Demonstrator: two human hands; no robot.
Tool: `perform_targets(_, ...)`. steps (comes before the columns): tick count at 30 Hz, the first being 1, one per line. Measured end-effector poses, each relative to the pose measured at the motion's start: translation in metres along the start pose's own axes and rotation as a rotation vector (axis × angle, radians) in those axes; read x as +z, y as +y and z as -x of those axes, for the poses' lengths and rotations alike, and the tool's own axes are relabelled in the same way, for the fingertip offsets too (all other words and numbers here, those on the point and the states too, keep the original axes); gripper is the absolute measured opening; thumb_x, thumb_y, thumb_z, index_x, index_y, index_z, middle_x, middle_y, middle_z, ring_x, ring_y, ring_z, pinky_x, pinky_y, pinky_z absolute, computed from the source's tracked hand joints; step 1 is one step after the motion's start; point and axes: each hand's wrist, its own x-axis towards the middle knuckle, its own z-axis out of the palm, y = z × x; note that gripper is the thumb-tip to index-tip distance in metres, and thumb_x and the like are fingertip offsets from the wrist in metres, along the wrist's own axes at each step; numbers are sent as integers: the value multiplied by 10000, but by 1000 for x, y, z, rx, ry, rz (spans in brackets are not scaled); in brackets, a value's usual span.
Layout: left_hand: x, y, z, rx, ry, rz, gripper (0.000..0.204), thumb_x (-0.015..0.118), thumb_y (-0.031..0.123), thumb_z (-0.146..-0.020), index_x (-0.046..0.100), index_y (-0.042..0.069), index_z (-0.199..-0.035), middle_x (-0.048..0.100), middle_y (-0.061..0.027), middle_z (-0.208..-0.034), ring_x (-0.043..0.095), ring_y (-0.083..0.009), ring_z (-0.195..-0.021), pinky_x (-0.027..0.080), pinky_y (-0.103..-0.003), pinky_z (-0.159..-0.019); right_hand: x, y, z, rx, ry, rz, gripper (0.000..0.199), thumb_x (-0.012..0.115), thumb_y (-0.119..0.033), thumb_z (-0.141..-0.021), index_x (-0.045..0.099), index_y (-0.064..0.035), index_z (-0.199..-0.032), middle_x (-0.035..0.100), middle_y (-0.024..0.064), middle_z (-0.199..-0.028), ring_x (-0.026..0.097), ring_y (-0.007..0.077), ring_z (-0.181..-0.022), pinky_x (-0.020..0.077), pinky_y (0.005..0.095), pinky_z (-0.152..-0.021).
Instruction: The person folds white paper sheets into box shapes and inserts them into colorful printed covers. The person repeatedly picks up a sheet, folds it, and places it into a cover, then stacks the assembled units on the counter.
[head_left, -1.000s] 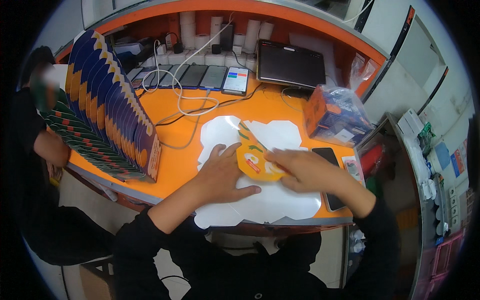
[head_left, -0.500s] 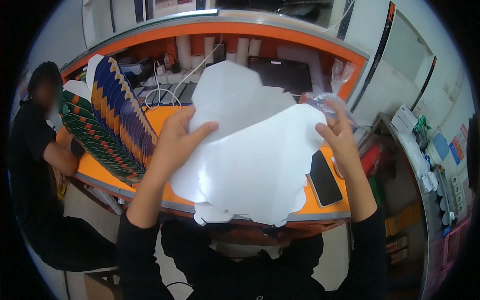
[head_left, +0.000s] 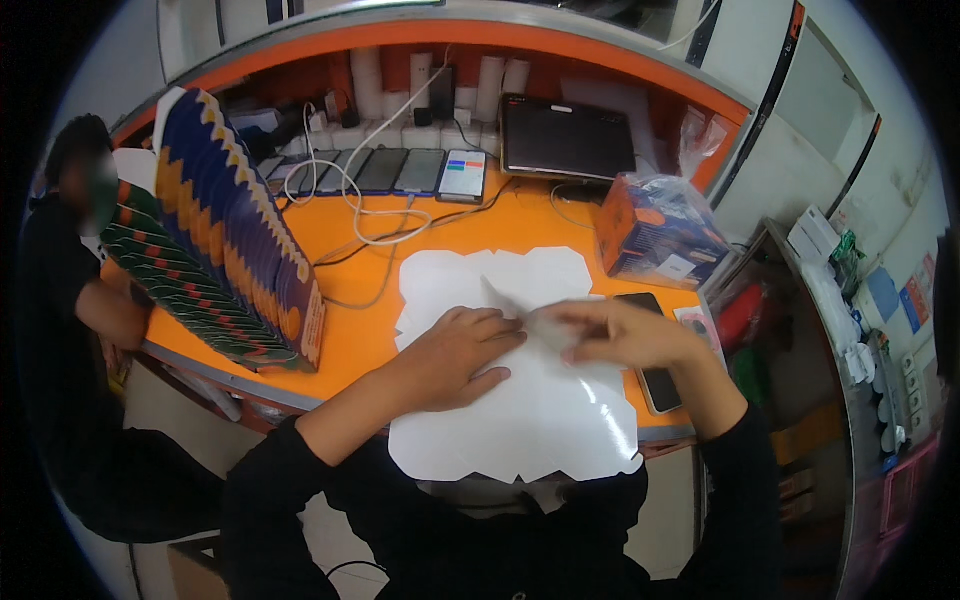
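Note:
A white die-cut card sheet (head_left: 515,430) with notched, scalloped edges lies flat before me, its near end reaching over the table's front edge. My left hand (head_left: 455,360) rests on its middle, palm down, fingers stretched out and thumb apart. Close beside those fingertips is my right hand (head_left: 620,335), over the card's right half; motion smears its fingers, and whether they pinch anything is unclear. Between the two hands a greyish, blurred flap (head_left: 500,295) stands up from the sheet. Whether other sheets lie underneath cannot be made out.
Fanned rows of blue-and-orange (head_left: 225,220) and green printed cartons (head_left: 185,285) stand at left. Several phones (head_left: 420,170), tangled cables and a dark tablet-like screen (head_left: 567,138) are at the back. A plastic-wrapped box (head_left: 660,230) and a phone (head_left: 660,388) lie at right. A person (head_left: 80,330) sits left.
The white card, held up and opened between both hands, now lies flat on the table. My hands have come together over its middle, uncovering the phones and wrapped box behind.

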Motion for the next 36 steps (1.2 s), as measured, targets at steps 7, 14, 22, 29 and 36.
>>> perform_targets(7,0,13,4,-166,170,165,421,687,212,-768,560,27,-1124,534,-179,-1158,458,-363,-1083,380,-429,-946,41,-24,15,134,-85,425,714,596,-162,-844,198,-57,-1427,417,258,-1326,489,370,-1169,387,376,-996)
perform_targets(14,-21,6,-5,-166,667,44,433,732,236,-741,584,25,-1089,562,-158,-1032,494,-304,-1043,401,-400,-909,26,-16,33,92,170,478,401,528,-130,-881,511,-97,-1280,645,206,-993,626,316,-880,484,369,-808)
perform_targets(22,-57,14,23,-547,730,680,393,653,123,-808,532,-46,-1141,628,-206,-861,633,-230,-749,499,-299,-686,1,-9,18,-41,928,-423,583,703,-106,-756,440,14,-1262,549,184,-1176,586,253,-1020,460,325,-901)
perform_targets(29,-17,12,13,26,303,-470,537,607,164,-800,443,28,-1292,449,-151,-1322,364,-290,-1276,268,-421,-1066,-6,19,-4,493,513,-211,546,709,-115,-747,469,60,-1205,582,201,-1103,622,259,-956,515,314,-815)
perform_targets(36,-10,5,6,-62,-10,99,364,579,155,-829,543,55,-1177,541,-134,-1182,430,-312,-1184,313,-423,-1025,34,-7,-7,84,94,310,446,575,-165,-838,488,-47,-1259,561,164,-1222,544,299,-1123,359,402,-1021)
